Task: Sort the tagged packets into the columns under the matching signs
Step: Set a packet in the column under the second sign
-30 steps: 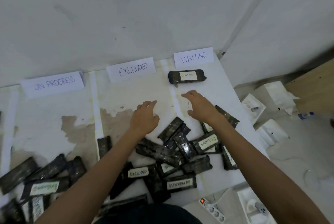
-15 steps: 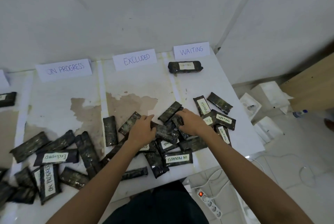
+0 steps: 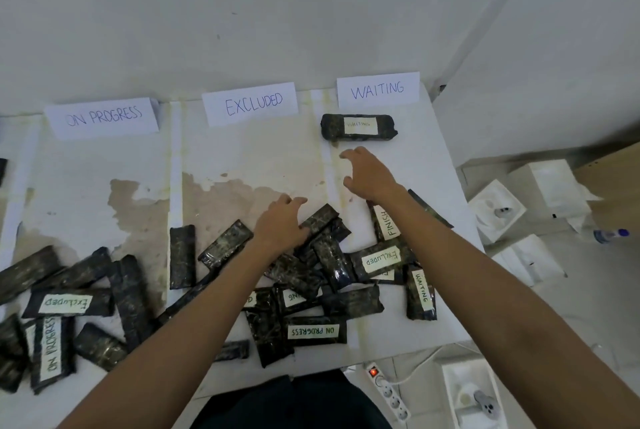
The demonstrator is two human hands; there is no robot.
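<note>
Hovering right hand (image 3: 369,174), fingers loosely spread; left hand (image 3: 282,224) resting on packet pile (image 3: 349,304).

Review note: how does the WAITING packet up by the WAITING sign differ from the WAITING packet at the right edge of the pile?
The sorted WAITING packet lies crosswise just below the WAITING sign. The pile WAITING packet lies lengthwise, far from that sign and nearer the table's front edge. The sorted WAITING packet sits alone, while the pile WAITING packet is crowded against other packets. Both are dark wraps with a white WAITING tag.
</note>
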